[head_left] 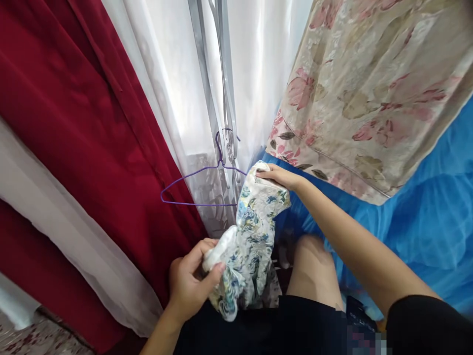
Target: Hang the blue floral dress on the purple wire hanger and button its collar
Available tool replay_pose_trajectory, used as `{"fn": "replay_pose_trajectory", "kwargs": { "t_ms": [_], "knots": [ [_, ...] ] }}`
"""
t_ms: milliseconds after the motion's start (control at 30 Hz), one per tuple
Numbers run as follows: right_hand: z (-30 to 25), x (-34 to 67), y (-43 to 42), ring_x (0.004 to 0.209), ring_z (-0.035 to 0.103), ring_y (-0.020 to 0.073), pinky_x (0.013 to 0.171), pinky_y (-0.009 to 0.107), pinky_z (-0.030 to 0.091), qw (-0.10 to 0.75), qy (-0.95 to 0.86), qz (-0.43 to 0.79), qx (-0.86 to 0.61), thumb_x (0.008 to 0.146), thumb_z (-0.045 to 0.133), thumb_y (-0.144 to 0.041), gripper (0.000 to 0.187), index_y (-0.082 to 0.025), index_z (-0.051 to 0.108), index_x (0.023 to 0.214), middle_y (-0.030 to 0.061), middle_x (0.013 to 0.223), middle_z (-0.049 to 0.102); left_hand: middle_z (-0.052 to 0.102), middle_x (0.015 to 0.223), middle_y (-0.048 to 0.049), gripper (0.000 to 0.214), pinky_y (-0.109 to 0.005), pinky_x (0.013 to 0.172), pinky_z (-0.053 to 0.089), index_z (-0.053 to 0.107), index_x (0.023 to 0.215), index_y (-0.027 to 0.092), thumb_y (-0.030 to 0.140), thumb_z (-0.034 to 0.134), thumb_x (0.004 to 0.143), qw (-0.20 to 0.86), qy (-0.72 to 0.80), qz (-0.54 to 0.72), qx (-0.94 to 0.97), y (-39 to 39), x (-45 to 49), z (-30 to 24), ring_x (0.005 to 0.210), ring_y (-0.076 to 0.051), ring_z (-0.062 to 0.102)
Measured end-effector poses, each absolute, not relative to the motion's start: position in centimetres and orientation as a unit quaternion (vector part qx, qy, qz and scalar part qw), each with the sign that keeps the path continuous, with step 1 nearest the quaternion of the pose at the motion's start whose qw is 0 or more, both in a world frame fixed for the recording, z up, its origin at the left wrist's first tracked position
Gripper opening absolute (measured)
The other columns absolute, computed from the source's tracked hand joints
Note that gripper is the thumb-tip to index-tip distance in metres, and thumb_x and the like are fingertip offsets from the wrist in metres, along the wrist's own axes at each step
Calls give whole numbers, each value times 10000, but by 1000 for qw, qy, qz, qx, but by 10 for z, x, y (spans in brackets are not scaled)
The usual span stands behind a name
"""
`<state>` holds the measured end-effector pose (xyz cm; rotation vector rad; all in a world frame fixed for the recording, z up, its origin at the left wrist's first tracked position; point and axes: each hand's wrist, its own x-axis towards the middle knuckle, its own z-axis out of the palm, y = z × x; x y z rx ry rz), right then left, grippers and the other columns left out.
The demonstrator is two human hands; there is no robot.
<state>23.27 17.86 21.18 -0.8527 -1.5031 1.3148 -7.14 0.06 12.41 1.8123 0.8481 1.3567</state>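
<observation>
A white garment with blue and green flowers (256,222) stretches between my two hands; its exact kind is hard to make out. My left hand (192,276) pinches its lower left edge between thumb and fingers. At its upper end my right hand (279,176) grips the cloth. A thin purple hanger (192,203) hangs just behind. The garment covers the hanger's right end, while the left arm is bare. The hook of the hanger sits beside a metal fitting among grey straps (225,88).
Red curtains (111,148) and a white sheer curtain (166,59) hang at the left and behind. On the right hangs a beige floral cloth (354,98) above blue gathered fabric (424,217). My bare knee (314,266) is below the garment, and patterned floor shows at lower left.
</observation>
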Motion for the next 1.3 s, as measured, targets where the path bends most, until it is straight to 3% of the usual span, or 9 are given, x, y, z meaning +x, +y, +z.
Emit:
{"fn": "replay_pose_trajectory", "kwargs": {
  "t_ms": [133,367,533,633,833,900,1000,1100,1300],
  "knots": [
    [216,222,177,667,674,140,623,236,528,400,-629,581,-327,703,876,-348,316,-137,719,879,26,783,744,622,791,-40,279,-302,768,502,535,756,200,390,700,876,314,388,524,690,26,-119,136,875,-230,628],
    [231,232,164,713,672,144,655,230,539,351,-673,572,-311,760,843,-296,209,-185,715,882,11,819,738,717,1087,-104,232,-474,1038,384,731,969,215,386,585,914,-7,493,296,818,124,-211,125,1099,-300,595],
    [241,232,162,825,716,181,739,252,568,343,-672,573,-320,741,846,-274,245,-191,752,952,26,892,776,713,1140,-110,216,-492,1049,366,680,1003,211,300,499,927,-140,509,322,786,168,-219,169,1171,-320,538],
    [244,232,159,892,735,213,768,270,589,340,-662,575,-341,730,843,-260,279,-197,773,992,44,937,800,700,1117,-101,207,-472,1047,386,651,983,207,259,461,919,-122,491,383,773,183,-202,200,1147,-304,547],
    [241,235,150,734,743,242,690,337,623,322,-580,629,-405,746,833,-356,279,-164,780,940,87,857,807,679,1176,-97,311,-319,830,521,588,1127,191,305,614,838,161,402,509,744,189,-151,217,951,-215,662],
    [233,241,146,781,749,238,718,334,621,323,-585,625,-403,794,804,-417,338,-163,772,1014,90,942,808,658,1189,-91,360,-266,715,507,595,1096,193,351,711,794,144,419,564,697,183,-142,214,823,-172,653],
    [207,256,137,857,748,211,754,306,602,372,-596,602,-380,819,788,-436,397,-207,740,1140,56,1057,795,670,935,-43,285,-239,614,451,626,921,176,424,725,820,106,438,599,662,168,-139,209,673,-138,593],
    [178,272,127,760,733,193,707,285,582,418,-603,561,-384,776,821,-460,355,-189,772,999,44,903,799,651,768,-20,283,-249,635,439,668,833,168,441,648,906,61,434,563,700,152,-137,208,677,-152,585],
    [206,285,114,594,689,188,576,268,556,491,-560,532,-403,710,859,-445,306,-182,773,841,38,698,755,701,855,-22,230,-253,729,437,728,881,171,394,677,898,-61,425,479,766,132,-118,231,783,-165,628]
  ]
}}
